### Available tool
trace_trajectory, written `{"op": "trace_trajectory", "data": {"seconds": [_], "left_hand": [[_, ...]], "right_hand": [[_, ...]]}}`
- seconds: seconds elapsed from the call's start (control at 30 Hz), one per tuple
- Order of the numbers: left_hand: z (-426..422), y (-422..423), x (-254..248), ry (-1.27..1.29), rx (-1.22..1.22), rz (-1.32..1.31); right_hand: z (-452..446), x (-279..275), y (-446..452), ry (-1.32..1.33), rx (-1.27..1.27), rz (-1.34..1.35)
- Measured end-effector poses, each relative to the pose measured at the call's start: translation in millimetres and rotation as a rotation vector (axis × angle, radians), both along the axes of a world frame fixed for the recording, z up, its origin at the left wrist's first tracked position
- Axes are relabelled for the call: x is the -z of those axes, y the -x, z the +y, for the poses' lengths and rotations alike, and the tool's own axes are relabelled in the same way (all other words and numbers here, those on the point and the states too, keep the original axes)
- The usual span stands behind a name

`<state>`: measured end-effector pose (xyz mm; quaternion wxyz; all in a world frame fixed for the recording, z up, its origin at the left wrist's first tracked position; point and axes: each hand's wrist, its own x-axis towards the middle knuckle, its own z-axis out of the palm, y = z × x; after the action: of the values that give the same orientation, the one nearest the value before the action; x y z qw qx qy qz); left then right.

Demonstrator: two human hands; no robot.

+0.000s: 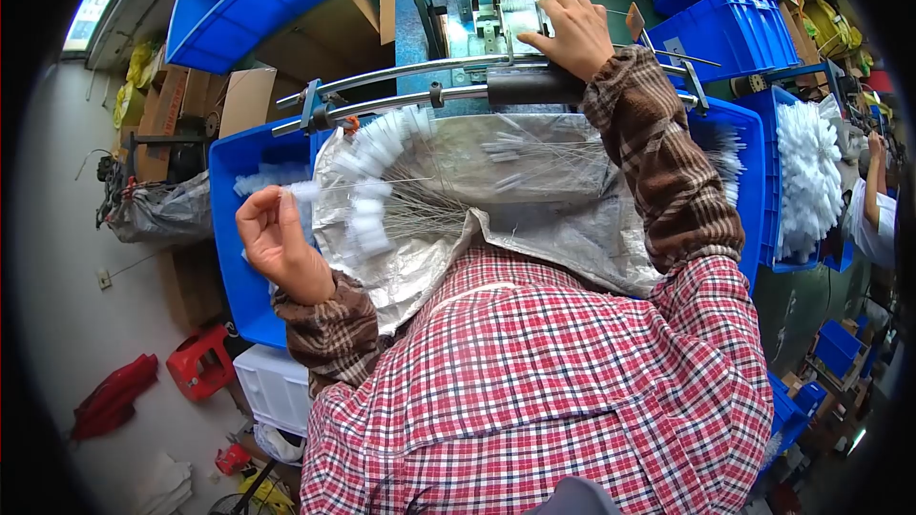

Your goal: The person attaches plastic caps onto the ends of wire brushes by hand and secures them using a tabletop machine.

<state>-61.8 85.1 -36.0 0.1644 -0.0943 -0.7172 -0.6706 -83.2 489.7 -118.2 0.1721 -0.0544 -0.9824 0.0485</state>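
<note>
My left hand (pixel 279 236) pinches a small white-bristled brush (pixel 303 192) by its bristle end, its thin wire pointing right. Beside it, several white brushes (pixel 367 210) with long wire stems lie fanned on a grey cloth (pixel 410 272) over my lap. My right hand (pixel 574 33) rests at the right side of a small machine (pixel 482 14), fingers bent and thumb stretched left; whether it holds anything is hidden. More wire-stemmed brushes (pixel 510 145) lie on the cloth's right part.
Metal rails (pixel 401 105) cross in front of the machine. A blue bin (pixel 243 277) stands at the left, another (pixel 759 105) at the right beside a pile of white brushes (pixel 809 181). A red stool (pixel 200 362) is at lower left. Another person's arm (pixel 873 181) shows at far right.
</note>
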Motion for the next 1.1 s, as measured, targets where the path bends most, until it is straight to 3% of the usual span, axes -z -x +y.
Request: {"op": "trace_trajectory", "data": {"seconds": [0.4, 0.63, 0.73, 0.77, 1.0, 1.1], "left_hand": [[39.4, -9.0, 2.8, -0.068, 0.19, -0.08], [41.7, -8.4, 12.0, -0.063, 0.221, -0.129], [50.3, -8.9, 16.2, -0.075, 0.292, -0.174], [52.6, -10.4, 16.6, -0.079, 0.318, -0.192], [58.6, -16.4, 26.5, -0.078, 0.43, -0.317], [62.7, -15.0, 33.0, -0.113, 0.452, -0.394]], "right_hand": [[-40.4, -11.9, 24.6, 0.064, -0.026, -0.089], [-1.4, -4.1, 0.8, 0.009, -0.043, 0.097], [27.9, 5.5, 16.4, 0.099, -0.047, 0.121], [31.2, 5.4, 19.1, 0.012, -0.018, 0.051], [30.3, -24.8, 8.2, -0.145, -0.062, 0.036], [-6.6, -58.1, -42.2, 0.078, -0.232, 0.141]]}}
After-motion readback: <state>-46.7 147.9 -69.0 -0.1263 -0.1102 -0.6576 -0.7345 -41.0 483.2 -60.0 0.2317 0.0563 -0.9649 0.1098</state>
